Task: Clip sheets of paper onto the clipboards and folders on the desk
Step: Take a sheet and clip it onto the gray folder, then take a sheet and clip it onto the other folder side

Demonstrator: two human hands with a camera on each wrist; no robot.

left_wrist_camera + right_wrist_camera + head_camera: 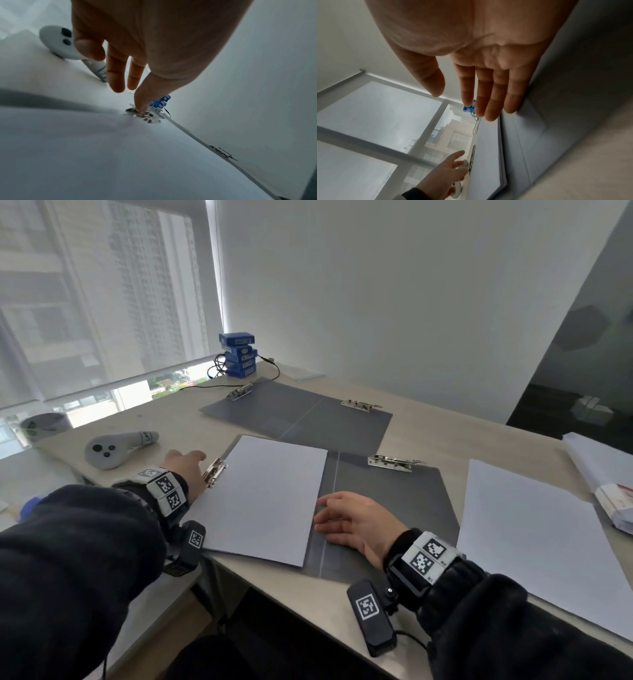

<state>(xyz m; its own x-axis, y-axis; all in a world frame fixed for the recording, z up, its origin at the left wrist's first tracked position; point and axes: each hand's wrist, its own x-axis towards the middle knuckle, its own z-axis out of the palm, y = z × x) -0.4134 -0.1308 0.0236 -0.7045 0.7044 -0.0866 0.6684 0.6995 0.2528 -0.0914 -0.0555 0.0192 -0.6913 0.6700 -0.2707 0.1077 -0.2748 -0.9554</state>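
While the left hand (185, 470) presses its thumb on the silver metal clip (214, 472), the thin, limp white paper sheet (263, 498) beside that clip lies on the grey folder (383, 508), steadied by the right hand's (356, 525) flat, relaxed fingers (325, 518).

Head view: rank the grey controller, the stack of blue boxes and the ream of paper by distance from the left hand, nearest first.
From the left hand:
1. Grey controller, just to its left on the desk.
2. Stack of blue boxes, at the back by the window.
3. Ream of paper, far right edge of the desk.
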